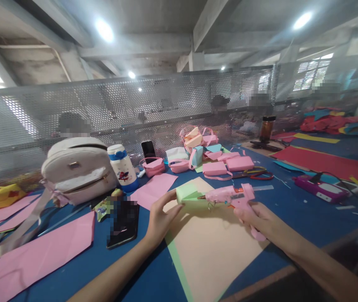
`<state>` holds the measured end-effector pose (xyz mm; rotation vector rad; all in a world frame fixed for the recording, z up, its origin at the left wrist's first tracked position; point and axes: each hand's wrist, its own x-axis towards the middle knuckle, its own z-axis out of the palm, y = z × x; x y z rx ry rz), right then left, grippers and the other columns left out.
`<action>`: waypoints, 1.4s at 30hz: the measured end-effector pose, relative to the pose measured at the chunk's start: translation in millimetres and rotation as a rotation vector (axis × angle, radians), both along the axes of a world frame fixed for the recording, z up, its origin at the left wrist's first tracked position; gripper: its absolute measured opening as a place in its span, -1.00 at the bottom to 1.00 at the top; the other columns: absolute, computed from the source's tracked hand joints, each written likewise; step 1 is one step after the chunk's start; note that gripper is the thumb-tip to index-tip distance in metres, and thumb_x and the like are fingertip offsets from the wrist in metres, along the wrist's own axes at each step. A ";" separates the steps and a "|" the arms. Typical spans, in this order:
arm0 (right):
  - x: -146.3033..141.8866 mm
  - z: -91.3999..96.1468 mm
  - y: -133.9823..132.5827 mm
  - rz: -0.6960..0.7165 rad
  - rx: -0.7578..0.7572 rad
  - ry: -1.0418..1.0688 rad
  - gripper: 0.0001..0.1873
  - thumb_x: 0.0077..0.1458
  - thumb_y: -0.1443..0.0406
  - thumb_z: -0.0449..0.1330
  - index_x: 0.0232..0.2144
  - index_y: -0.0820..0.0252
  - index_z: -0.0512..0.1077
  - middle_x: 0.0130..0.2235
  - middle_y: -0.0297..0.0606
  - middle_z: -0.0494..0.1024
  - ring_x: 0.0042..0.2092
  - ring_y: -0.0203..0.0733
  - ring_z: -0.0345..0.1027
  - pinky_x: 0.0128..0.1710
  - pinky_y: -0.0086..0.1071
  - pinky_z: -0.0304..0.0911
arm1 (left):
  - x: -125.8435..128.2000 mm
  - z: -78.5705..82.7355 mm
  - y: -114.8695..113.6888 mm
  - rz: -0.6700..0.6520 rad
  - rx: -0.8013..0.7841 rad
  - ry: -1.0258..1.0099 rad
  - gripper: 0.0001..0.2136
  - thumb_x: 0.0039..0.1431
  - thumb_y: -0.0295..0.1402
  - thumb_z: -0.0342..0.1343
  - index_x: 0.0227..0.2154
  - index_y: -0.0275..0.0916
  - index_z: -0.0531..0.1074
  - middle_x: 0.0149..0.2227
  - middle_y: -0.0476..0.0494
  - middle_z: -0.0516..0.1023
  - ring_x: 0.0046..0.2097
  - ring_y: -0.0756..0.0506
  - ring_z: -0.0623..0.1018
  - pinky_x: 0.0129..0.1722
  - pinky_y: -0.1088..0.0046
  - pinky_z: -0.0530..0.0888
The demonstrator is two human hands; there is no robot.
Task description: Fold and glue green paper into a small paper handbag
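My left hand (pixel 164 216) pinches a small folded piece of light green paper (pixel 187 193), thumb in front and fingers behind. In my right hand (pixel 257 216) is a pink glue gun (pixel 229 194), gripped by its handle, with a clear glue stick (pixel 263 188) poking out of its back end. The gun points left, and its metal nozzle is at the right side of the green piece; whether it touches cannot be made out. Beneath both hands lies a large peach paper sheet (pixel 216 256) with a green edge showing under its left side.
Small pink paper bags (pixel 215 169) and scissors (pixel 257 173) lie beyond my hands. A white backpack (pixel 78 167), a bottle (pixel 123 167) and a dark phone (pixel 124 224) are on the left, near pink paper (pixel 50 251). A purple device (pixel 320 188) with a cable sits right. A perforated metal screen (pixel 166 100) stands behind.
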<state>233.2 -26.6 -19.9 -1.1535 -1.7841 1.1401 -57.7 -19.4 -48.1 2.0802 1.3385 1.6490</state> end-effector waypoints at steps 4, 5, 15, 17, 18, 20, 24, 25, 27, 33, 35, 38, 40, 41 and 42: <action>3.2 6.7 -1.5 -0.044 0.019 -0.045 -0.36 0.03 -0.25 0.10 -0.69 0.13 0.24 -0.65 -0.40 0.19 -0.54 -0.28 0.09 -0.51 -0.37 0.05 | 0.2 -0.2 -0.1 -0.001 0.001 -0.005 -0.73 0.16 -0.34 0.26 -0.06 -0.21 0.54 -0.11 -0.19 0.68 -0.10 -0.19 0.67 -0.08 0.25 0.63; 3.9 8.2 -2.2 -0.051 0.015 -0.058 -0.36 0.02 -0.26 0.09 -0.68 0.13 0.24 -0.64 -0.39 0.20 -0.54 -0.28 0.10 -0.51 -0.37 0.06 | 0.2 -0.4 -0.1 -0.003 0.001 -0.006 -0.73 0.16 -0.34 0.25 -0.06 -0.21 0.54 -0.11 -0.19 0.68 -0.11 -0.19 0.67 -0.08 0.26 0.63; 8.7 8.3 -3.1 -0.071 -0.037 -0.046 -0.36 -0.04 -0.27 0.15 -0.65 0.15 0.27 -0.63 -0.42 0.16 -0.54 -0.30 0.07 -0.55 -0.40 0.06 | -0.6 -1.3 0.2 -0.012 -0.005 -0.009 -0.72 0.16 -0.35 0.27 -0.05 -0.22 0.54 -0.10 -0.18 0.68 -0.12 -0.16 0.67 -0.07 0.29 0.62; 9.3 8.0 -3.6 -0.062 -0.039 -0.053 -0.36 -0.03 -0.27 0.14 -0.65 0.15 0.28 -0.64 -0.41 0.17 -0.54 -0.29 0.08 -0.55 -0.40 0.07 | -0.3 -0.8 0.1 -0.011 -0.006 -0.012 -0.72 0.16 -0.34 0.26 -0.06 -0.22 0.54 -0.11 -0.18 0.68 -0.12 -0.17 0.67 -0.08 0.27 0.62; 9.6 8.0 -3.9 -0.060 -0.035 -0.055 -0.37 -0.03 -0.27 0.14 -0.64 0.15 0.28 -0.64 -0.41 0.18 -0.54 -0.29 0.09 -0.55 -0.40 0.07 | -0.1 -0.6 0.0 -0.012 -0.007 -0.013 -0.72 0.17 -0.33 0.26 -0.06 -0.22 0.54 -0.10 -0.19 0.68 -0.12 -0.17 0.67 -0.08 0.27 0.63; 10.0 8.2 -4.5 -0.053 -0.019 -0.055 -0.39 0.00 -0.25 0.14 -0.61 0.16 0.31 -0.63 -0.40 0.20 -0.54 -0.28 0.10 -0.55 -0.39 0.06 | 0.2 -0.1 -0.2 -0.013 -0.008 -0.016 -0.72 0.17 -0.32 0.26 -0.06 -0.22 0.54 -0.10 -0.19 0.68 -0.11 -0.18 0.67 -0.07 0.26 0.63; 10.3 9.2 -5.1 -0.023 -0.011 -0.063 -0.40 0.05 -0.24 0.11 -0.58 0.16 0.32 -0.62 -0.41 0.19 -0.54 -0.28 0.06 -0.55 -0.38 0.01 | 0.5 0.9 -0.5 -0.007 -0.012 -0.020 -0.73 0.16 -0.31 0.26 -0.07 -0.22 0.55 -0.11 -0.19 0.68 -0.12 -0.19 0.67 -0.08 0.25 0.63; 10.3 9.5 -5.3 -0.024 -0.013 -0.064 -0.39 0.04 -0.25 0.11 -0.58 0.15 0.32 -0.62 -0.41 0.19 -0.54 -0.28 0.05 -0.54 -0.38 0.01 | 0.6 1.1 -0.5 -0.005 -0.014 -0.020 -0.73 0.16 -0.31 0.26 -0.08 -0.22 0.55 -0.11 -0.19 0.68 -0.12 -0.19 0.67 -0.08 0.25 0.63; 10.1 9.7 -6.0 -0.028 -0.012 -0.057 -0.38 0.03 -0.26 0.11 -0.57 0.16 0.33 -0.59 -0.40 0.20 -0.52 -0.28 0.05 -0.52 -0.38 0.03 | 0.7 1.5 -0.6 -0.004 -0.017 -0.021 -0.74 0.15 -0.32 0.26 -0.08 -0.22 0.55 -0.12 -0.19 0.68 -0.13 -0.19 0.67 -0.09 0.25 0.63; 10.2 7.5 -9.3 0.023 -0.027 -0.033 -0.38 0.10 -0.24 0.10 -0.39 0.20 0.45 -0.60 -0.44 0.14 -0.56 -0.33 -0.09 -0.60 -0.41 -0.09 | 1.1 1.4 -1.0 0.007 -0.022 -0.025 -0.74 0.14 -0.35 0.26 -0.09 -0.22 0.55 -0.11 -0.18 0.68 -0.12 -0.18 0.67 -0.09 0.27 0.63; 10.8 7.8 -10.4 0.021 -0.031 -0.032 -0.39 0.11 -0.23 0.11 -0.34 0.21 0.47 -0.59 -0.44 0.13 -0.56 -0.33 -0.11 -0.61 -0.42 -0.13 | 1.3 1.4 -1.0 0.010 -0.024 -0.026 -0.74 0.15 -0.35 0.26 -0.09 -0.22 0.55 -0.11 -0.18 0.68 -0.12 -0.18 0.67 -0.09 0.26 0.63; 11.6 10.6 -12.0 0.015 -0.017 -0.034 -0.41 0.11 -0.20 0.12 -0.34 0.22 0.49 -0.60 -0.44 0.12 -0.55 -0.32 -0.11 -0.61 -0.42 -0.14 | 1.7 2.0 -1.0 0.011 -0.028 -0.025 -0.75 0.16 -0.34 0.25 -0.09 -0.21 0.56 -0.11 -0.18 0.68 -0.11 -0.20 0.67 -0.08 0.25 0.63; 11.5 13.5 -13.1 0.029 0.005 -0.040 -0.43 0.11 -0.18 0.13 -0.34 0.21 0.50 -0.59 -0.42 0.14 -0.54 -0.31 -0.10 -0.59 -0.42 -0.11 | 1.9 2.3 -1.1 0.012 -0.029 -0.024 -0.75 0.16 -0.33 0.24 -0.10 -0.21 0.56 -0.12 -0.18 0.69 -0.10 -0.20 0.67 -0.08 0.24 0.63; 11.1 15.1 -13.5 0.044 0.012 -0.048 -0.44 0.11 -0.18 0.13 -0.34 0.21 0.51 -0.58 -0.41 0.14 -0.53 -0.31 -0.09 -0.58 -0.42 -0.10 | 1.9 2.3 -1.1 0.014 -0.029 -0.024 -0.76 0.16 -0.33 0.24 -0.10 -0.22 0.56 -0.12 -0.18 0.69 -0.10 -0.20 0.67 -0.08 0.24 0.63; 10.6 16.5 -13.9 0.058 0.017 -0.057 -0.44 0.11 -0.17 0.12 -0.35 0.21 0.51 -0.57 -0.41 0.15 -0.52 -0.31 -0.09 -0.57 -0.42 -0.09 | 1.9 2.3 -1.1 0.015 -0.029 -0.025 -0.75 0.16 -0.33 0.25 -0.10 -0.22 0.56 -0.12 -0.18 0.68 -0.11 -0.20 0.67 -0.08 0.24 0.63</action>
